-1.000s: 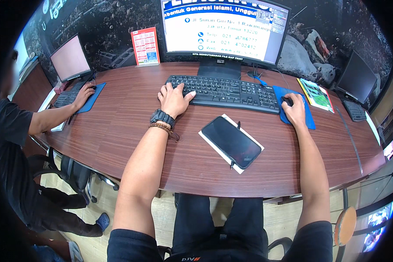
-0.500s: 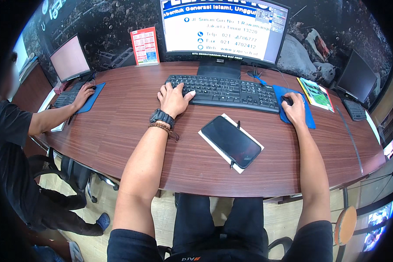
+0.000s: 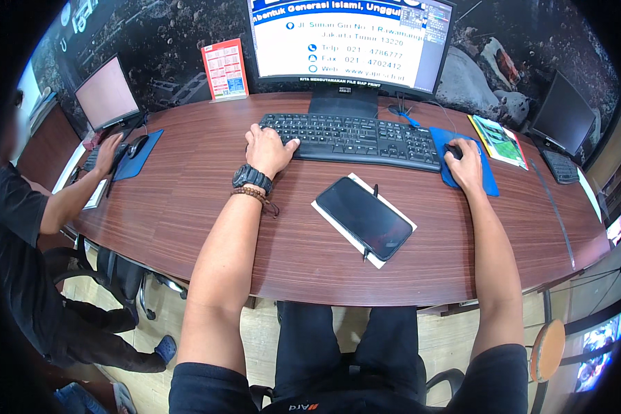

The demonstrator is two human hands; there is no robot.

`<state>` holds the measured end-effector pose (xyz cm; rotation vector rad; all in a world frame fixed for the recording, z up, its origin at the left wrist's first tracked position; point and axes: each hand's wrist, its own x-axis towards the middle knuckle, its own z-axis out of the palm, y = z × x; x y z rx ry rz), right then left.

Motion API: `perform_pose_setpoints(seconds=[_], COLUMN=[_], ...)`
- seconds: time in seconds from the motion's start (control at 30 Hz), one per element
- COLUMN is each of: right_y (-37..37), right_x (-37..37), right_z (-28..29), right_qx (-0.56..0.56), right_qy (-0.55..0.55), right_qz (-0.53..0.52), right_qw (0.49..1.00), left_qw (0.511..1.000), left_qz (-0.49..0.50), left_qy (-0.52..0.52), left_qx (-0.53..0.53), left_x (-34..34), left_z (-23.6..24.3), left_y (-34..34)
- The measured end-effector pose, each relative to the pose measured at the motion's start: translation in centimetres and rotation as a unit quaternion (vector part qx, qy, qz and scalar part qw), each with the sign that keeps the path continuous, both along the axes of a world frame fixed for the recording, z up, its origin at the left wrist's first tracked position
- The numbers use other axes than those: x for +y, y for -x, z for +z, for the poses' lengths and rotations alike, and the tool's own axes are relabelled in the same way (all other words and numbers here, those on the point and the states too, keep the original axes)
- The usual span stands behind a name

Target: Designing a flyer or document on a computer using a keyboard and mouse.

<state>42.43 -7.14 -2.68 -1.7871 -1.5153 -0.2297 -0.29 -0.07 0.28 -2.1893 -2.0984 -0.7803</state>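
My left hand, with a black watch and beaded bracelets at its wrist, rests at the left end of a black keyboard. Its fingers are bent over the corner keys and the thumb sticks out to the right; nothing is held. My right hand curves over a black computer mouse on a blue mouse pad. Beyond the keyboard a large monitor displays enlarged contact details on a white page. Between my forearms a dark-screened smartphone lies on a white notepad, with a pen partly under it.
To the left, a co-worker's hand is over another keyboard, beside a mouse and a lit monitor. A red desk calendar stands behind. On the right are a colourful booklet and a dark monitor.
My left hand's fingers have drawn in closer together at the keyboard's corner. The co-worker's hand has left its mouse and moved left to the keyboard. My right hand stays on the mouse.
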Motion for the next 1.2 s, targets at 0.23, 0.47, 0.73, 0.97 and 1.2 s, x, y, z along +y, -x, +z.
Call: perform_pose_setpoints(seconds=[0.23, 0.47, 0.73, 0.97, 1.2], right_y=[0.32, 0.13, 0.21, 0.53, 0.32], right_x=[-0.13, -0.09, -0.06, -0.29, -0.29], right_z=[0.11, 0.01, -0.01, 0.23, 0.12], right_qx=[-0.001, 0.001, 0.003, 0.005, 0.000], right_qy=[0.001, 0.003, 0.010, 0.017, 0.008], right_qz=[-0.002, 0.000, -0.005, -0.011, -0.016], right_qw=[1.000, 1.000, 1.000, 1.000, 1.000], left_qw=[1.000, 1.000, 1.000, 1.000, 1.000], left_qz=[-0.002, -0.004, -0.005, -0.003, -0.007], left_qy=[0.020, 0.000, -0.005, -0.002, 0.008], left_qx=[0.010, 0.013, 0.011, 0.008, 0.010], left_x=[-0.04, 0.11, 0.20, 0.12, -0.03], left_z=[0.26, -0.07, -0.12, -0.09, 0.02], left_y=[0.17, 0.19, 0.35, 0.33, 0.10])
